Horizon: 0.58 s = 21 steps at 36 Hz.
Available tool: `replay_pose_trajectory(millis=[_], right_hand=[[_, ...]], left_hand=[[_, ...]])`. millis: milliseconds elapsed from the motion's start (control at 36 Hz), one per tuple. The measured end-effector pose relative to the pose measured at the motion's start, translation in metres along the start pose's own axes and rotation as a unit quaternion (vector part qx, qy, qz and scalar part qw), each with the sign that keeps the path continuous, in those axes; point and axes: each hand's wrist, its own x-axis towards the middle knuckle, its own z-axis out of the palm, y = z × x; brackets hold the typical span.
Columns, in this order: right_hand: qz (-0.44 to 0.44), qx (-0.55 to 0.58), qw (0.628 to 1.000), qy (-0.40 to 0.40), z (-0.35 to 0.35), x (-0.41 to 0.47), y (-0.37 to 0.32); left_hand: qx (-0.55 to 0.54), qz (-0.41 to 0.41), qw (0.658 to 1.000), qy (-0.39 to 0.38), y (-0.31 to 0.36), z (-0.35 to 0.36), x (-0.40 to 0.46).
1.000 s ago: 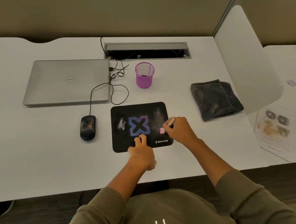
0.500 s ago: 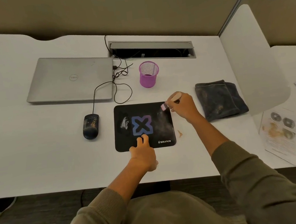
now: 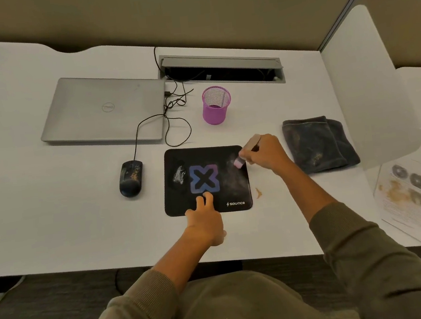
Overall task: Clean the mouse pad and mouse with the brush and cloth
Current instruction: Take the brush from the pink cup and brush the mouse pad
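White desk [image 3: 55, 227], wide. Closed laptop [image 3: 103, 109] far left. Black mouse pad [image 3: 180, 204] centred near, dusty. Folded dark cloth [image 3: 317, 145] right of pad, apart. Left hand [image 3: 205, 219] with straight fingers pressing pad's near edge. Right hand [image 3: 266, 153] gripping brush [image 3: 245, 153], pink bristles touching pad's far right corner. Mouse [image 3: 131, 178] left of pad.

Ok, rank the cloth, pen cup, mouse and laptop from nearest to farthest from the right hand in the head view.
From the right hand, which holds the brush:
1. Cloth, just to its right.
2. Pen cup, behind it and to the left.
3. Mouse, left of the mouse pad.
4. Laptop, far back left.
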Motion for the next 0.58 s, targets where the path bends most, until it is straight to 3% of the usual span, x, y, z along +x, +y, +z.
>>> replay_pose_trajectory(millis=[83,167,278,444,583], right_hand=[[0.016,0.082,0.996,0.042,0.004,0.008,-0.008],[0.049,0.115,0.992,0.031,0.012,0.01,-0.009],[0.075,0.075,0.994,-0.002,0.014,-0.001,0.008],[0.03,-0.049,0.995,-0.086,0.0,-0.008,0.017],[0.041,0.115,0.992,-0.005,0.001,0.004,-0.001]], left_hand=[[0.0,-0.002,1.0,0.002,0.001,-0.001,-0.001],[-0.002,-0.002,1.0,0.005,0.001,-0.001,-0.001],[-0.015,-0.006,1.0,0.01,0.0,0.0,0.001],[-0.025,-0.017,1.0,0.007,0.002,0.0,0.003],[-0.022,-0.02,1.0,-0.004,0.005,-0.002,0.002]])
